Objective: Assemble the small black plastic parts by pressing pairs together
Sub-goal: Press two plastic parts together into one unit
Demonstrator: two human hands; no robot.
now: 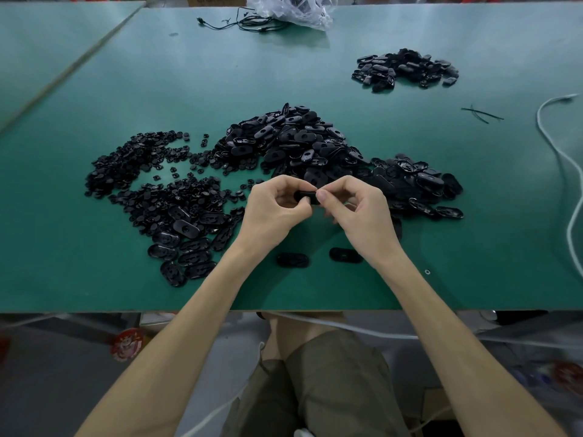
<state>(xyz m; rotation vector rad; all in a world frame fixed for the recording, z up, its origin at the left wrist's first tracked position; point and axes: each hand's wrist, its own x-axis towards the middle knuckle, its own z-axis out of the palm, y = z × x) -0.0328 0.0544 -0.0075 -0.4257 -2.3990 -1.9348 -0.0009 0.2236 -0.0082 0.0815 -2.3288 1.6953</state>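
Both hands meet above the green table (94, 279), the left hand (271, 209) and right hand (359, 212) pinching one black part (307, 197) between their fingertips. Just beyond them lies a big heap of parts (293, 143); two loose pieces (293, 259) sit under the wrists.

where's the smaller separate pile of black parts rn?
Head view: the small pile sits far right on the green table, apart from the big central heap and down-right of the clear plastic bag at the far edge.
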